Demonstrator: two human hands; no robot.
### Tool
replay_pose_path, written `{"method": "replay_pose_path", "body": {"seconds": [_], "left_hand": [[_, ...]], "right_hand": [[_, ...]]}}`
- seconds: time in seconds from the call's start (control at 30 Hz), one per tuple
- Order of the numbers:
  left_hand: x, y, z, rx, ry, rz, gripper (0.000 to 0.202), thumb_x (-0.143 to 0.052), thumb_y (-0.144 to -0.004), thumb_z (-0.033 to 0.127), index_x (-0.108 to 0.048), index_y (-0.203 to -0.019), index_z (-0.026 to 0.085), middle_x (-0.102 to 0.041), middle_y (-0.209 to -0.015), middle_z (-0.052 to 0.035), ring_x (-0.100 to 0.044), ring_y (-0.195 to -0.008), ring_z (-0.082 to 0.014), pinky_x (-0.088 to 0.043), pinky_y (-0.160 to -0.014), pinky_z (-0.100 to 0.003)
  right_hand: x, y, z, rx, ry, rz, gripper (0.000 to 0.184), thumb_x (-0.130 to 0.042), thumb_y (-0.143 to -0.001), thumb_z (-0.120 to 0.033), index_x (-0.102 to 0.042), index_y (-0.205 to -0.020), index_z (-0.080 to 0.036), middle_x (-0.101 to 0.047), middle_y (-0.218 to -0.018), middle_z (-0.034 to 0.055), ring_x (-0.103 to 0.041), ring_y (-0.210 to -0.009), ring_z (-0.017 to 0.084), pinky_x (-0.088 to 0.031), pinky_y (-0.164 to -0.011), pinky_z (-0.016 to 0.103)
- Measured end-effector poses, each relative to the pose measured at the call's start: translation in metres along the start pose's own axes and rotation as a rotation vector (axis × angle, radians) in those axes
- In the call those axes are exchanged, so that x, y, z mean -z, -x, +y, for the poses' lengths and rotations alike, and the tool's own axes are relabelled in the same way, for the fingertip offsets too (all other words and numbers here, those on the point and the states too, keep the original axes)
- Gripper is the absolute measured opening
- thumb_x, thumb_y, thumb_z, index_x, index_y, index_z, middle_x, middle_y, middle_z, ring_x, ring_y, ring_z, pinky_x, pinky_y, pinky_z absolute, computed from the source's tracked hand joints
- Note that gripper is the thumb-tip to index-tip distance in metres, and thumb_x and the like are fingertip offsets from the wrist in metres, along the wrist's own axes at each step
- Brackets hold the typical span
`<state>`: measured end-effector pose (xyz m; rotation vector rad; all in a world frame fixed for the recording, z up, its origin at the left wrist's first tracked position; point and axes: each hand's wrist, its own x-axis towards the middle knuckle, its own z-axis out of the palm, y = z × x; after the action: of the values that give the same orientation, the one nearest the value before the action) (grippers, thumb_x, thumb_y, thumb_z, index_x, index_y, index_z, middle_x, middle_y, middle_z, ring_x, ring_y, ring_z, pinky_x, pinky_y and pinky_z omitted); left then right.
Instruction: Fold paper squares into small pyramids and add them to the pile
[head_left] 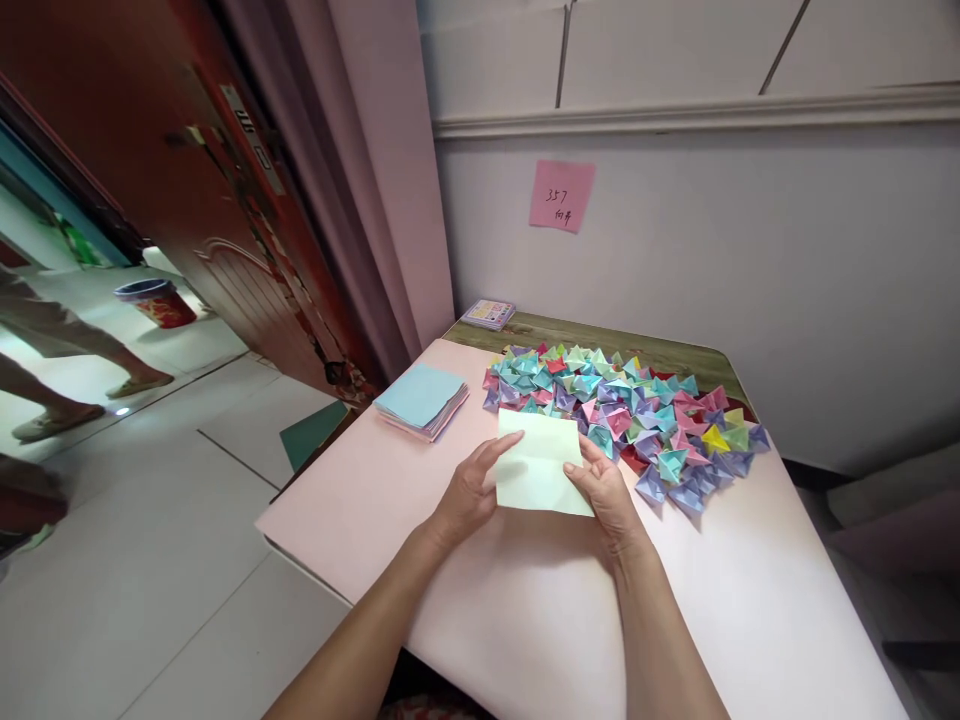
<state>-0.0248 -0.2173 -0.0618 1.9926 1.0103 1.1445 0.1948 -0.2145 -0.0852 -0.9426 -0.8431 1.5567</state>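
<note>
A pale yellow-green sheet of paper, with a faint crease across its middle, is held up in front of me over the table. My left hand grips its left edge, the fingers behind it and partly hidden. On the opposite side, my right hand pinches the sheet with the thumb in front. Just beyond the paper lies a broad heap of small folded paper boats in blue, pink, purple, green, red and yellow. To the left is a stack of square coloured paper, light blue on top.
The table has a pale pink cover, with bare wood at its far end. A small pack of printed cards sits there. A pink note is stuck on the wall. Left are a red door, a bin and a person's legs.
</note>
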Motion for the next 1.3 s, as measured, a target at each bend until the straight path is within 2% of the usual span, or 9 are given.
{"method": "replay_pose_path", "body": {"seconds": [0.1,0.27,0.37,0.5,0.63,0.7,0.9,1.13,1.3], "left_hand": [[-0.006,-0.006,-0.004,0.185,0.278,0.124,0.029,-0.07,-0.079,0.03,-0.071,-0.106,0.02,-0.069,-0.106,-0.0098,-0.066,-0.096,-0.0238,-0.055,-0.084,-0.035],[-0.016,-0.017,-0.008,0.397,0.627,0.279,0.03,-0.08,-0.069,0.034,-0.073,-0.088,0.013,-0.071,-0.085,-0.0072,-0.066,-0.075,-0.0182,-0.057,-0.076,-0.033],[-0.024,-0.022,-0.012,0.466,0.67,0.337,0.032,-0.08,-0.068,0.036,-0.072,-0.087,0.011,-0.071,-0.083,-0.0064,-0.066,-0.074,-0.0176,-0.057,-0.078,-0.034],[-0.034,-0.023,-0.018,0.473,0.664,0.415,0.032,-0.079,-0.067,0.035,-0.068,-0.086,0.011,-0.069,-0.081,-0.004,-0.066,-0.072,-0.0164,-0.059,-0.071,-0.031],[-0.035,-0.019,-0.02,0.433,0.68,0.453,0.067,-0.078,-0.069,0.029,-0.05,-0.13,0.019,-0.071,-0.08,-0.0005,-0.066,-0.065,-0.0135,-0.057,-0.066,-0.028],[-0.033,-0.018,-0.018,0.443,0.695,0.445,0.082,-0.078,-0.069,0.026,-0.038,-0.141,0.02,-0.07,-0.074,0.0014,-0.065,-0.062,-0.0124,-0.055,-0.067,-0.026],[-0.044,-0.017,0.001,0.628,1.011,0.508,0.059,-0.084,-0.062,0.029,-0.062,-0.114,0.013,-0.073,-0.09,-0.0083,-0.069,-0.081,-0.0196,-0.056,-0.077,-0.032],[-0.044,-0.012,0.01,0.798,0.931,0.519,0.037,-0.084,-0.061,0.03,-0.069,-0.087,0.008,-0.072,-0.077,-0.009,-0.066,-0.061,-0.0158,-0.056,-0.056,-0.026],[-0.024,-0.01,0.009,0.822,0.888,0.563,0.028,-0.081,-0.062,0.023,-0.067,-0.081,0.009,-0.069,-0.067,-0.0059,-0.063,-0.052,-0.0137,-0.055,-0.048,-0.024]], "right_hand": [[-0.002,0.002,-0.003,0.031,0.016,0.025,0.073,-0.073,-0.074,-0.04,-0.045,-0.14,-0.028,-0.074,-0.1,0.0046,-0.071,-0.081,0.024,-0.057,-0.067,0.034],[0.0,0.003,-0.004,0.074,-0.094,0.004,0.04,-0.071,-0.074,-0.034,-0.065,-0.112,-0.024,-0.073,-0.089,0.0037,-0.071,-0.086,0.024,-0.057,-0.071,0.032],[-0.001,-0.001,0.003,0.118,-0.055,0.047,0.036,-0.078,-0.069,-0.033,-0.067,-0.101,-0.021,-0.072,-0.093,0.0051,-0.07,-0.091,0.025,-0.057,-0.078,0.035],[-0.012,-0.008,0.019,0.134,0.017,0.267,0.045,-0.083,-0.065,-0.038,-0.064,-0.1,-0.019,-0.073,-0.093,0.0053,-0.07,-0.078,0.02,-0.058,-0.066,0.029],[-0.024,-0.009,0.03,0.104,-0.02,0.342,0.077,-0.086,-0.061,-0.037,-0.05,-0.127,-0.023,-0.074,-0.098,0.0055,-0.07,-0.073,0.019,-0.056,-0.058,0.026],[-0.027,-0.008,0.032,0.093,-0.018,0.338,0.073,-0.086,-0.062,-0.037,-0.053,-0.126,-0.021,-0.074,-0.098,0.0063,-0.069,-0.074,0.018,-0.056,-0.06,0.025],[-0.034,-0.004,0.034,0.121,0.048,0.397,0.048,-0.084,-0.062,-0.039,-0.07,-0.103,-0.019,-0.073,-0.1,0.0061,-0.066,-0.071,0.015,-0.054,-0.057,0.023],[-0.031,0.003,0.027,0.164,0.182,0.259,0.042,-0.069,-0.078,-0.047,-0.066,-0.11,-0.02,-0.072,-0.085,0.0032,-0.065,-0.064,0.016,-0.055,-0.057,0.028],[-0.01,0.003,0.012,0.306,0.303,-0.009,0.063,-0.069,-0.078,-0.028,-0.047,-0.136,-0.031,-0.069,-0.101,0.0027,-0.069,-0.082,0.017,-0.057,-0.076,0.033]]}}
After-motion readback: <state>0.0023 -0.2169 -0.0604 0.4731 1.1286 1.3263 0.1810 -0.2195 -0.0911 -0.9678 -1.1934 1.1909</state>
